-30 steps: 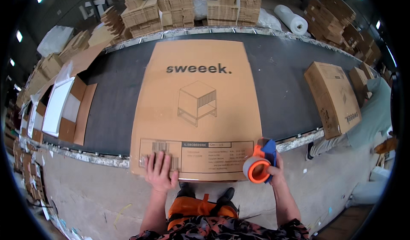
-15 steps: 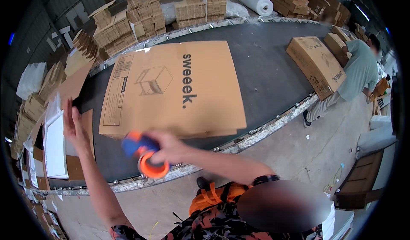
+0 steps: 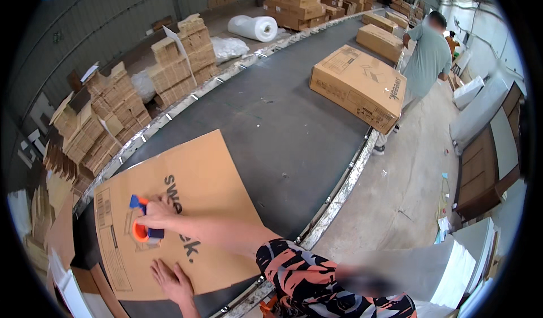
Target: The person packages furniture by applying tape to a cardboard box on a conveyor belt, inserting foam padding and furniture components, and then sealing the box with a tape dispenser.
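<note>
A large flat brown cardboard box (image 3: 209, 182) with dark print lies on the dark conveyor belt (image 3: 283, 131). My right hand (image 3: 158, 216) reaches across it and grips an orange and blue tape dispenser (image 3: 140, 230), which is pressed onto the middle of the box top. My left hand (image 3: 172, 281) lies flat, fingers spread, on the near part of the same box. My patterned sleeve covers the box's near right corner.
A second closed carton (image 3: 356, 83) sits farther along the belt, with a person in a green shirt (image 3: 427, 52) beside it. Stacks of folded cardboard (image 3: 181, 58) and a white foam roll (image 3: 257, 28) line the far side. Wooden panels (image 3: 481, 171) stand on the right.
My right hand has carried the tape dispenser from the box's near edge onto its middle. My left hand has come down from the air onto the box. My view has swung right.
</note>
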A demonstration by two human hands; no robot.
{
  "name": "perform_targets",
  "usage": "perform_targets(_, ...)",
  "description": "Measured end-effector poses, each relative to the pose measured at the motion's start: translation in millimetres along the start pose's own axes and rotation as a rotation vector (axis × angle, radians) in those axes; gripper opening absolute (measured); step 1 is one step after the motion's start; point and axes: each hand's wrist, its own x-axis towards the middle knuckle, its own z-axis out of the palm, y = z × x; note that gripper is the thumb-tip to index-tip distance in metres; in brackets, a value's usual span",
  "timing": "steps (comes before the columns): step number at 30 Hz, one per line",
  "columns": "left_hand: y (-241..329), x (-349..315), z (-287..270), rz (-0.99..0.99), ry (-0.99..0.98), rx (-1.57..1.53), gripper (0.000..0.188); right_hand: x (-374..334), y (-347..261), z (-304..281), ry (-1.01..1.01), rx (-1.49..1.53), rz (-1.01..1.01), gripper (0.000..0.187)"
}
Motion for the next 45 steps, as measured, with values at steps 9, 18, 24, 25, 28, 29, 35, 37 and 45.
perform_targets(9,16.5,1.7,-12.5,-0.016,-0.059,0.001,0.058,102.6,101.7,-124.1,0.201,-0.683,-0.178,0.058)
perform_targets(18,-5.8,-11.2,-5.5,-0.054,0.056,-0.305,0.06,108.1,126.3,-127.9,0.286,-0.648,-0.167,0.057)
perform_targets(24,27.8,-108.1,-36.2,-0.467,0.149,-0.121,0.072,5.1,153.4,-126.0,0.343,-0.548,-0.124,0.056)
perform_targets(25,24.1,-130.9,-36.2,-0.496,0.208,-0.534,0.074,-17.3,156.5,-123.4,0.365,-0.547,-0.12,0.056)
perform_targets(28,9.0,-203.0,-45.0,-0.471,0.056,-0.147,0.079,-88.3,169.2,-110.8,0.42,-0.576,-0.114,0.054)
perform_targets(29,-1.7,-214.0,-46.5,-0.566,-0.008,-0.269,0.076,-112.7,174.7,-107.0,0.45,-0.533,-0.131,0.055)
perform_targets(35,-75.6,-208.2,-61.7,-0.664,-0.048,-0.429,0.058,-228.5,191.2,-54.8,0.584,-0.382,-0.034,0.063)
perform_targets(37,-85.3,-203.9,-74.1,-0.571,-0.077,-0.553,0.056,-266.1,193.3,-42.2,0.573,-0.265,0.071,0.071)
perform_targets(45,-66.2,-236.4,-76.8,-0.452,-0.051,-0.221,0.061,-386.8,192.7,-60.7,0.478,-0.276,0.186,0.088)
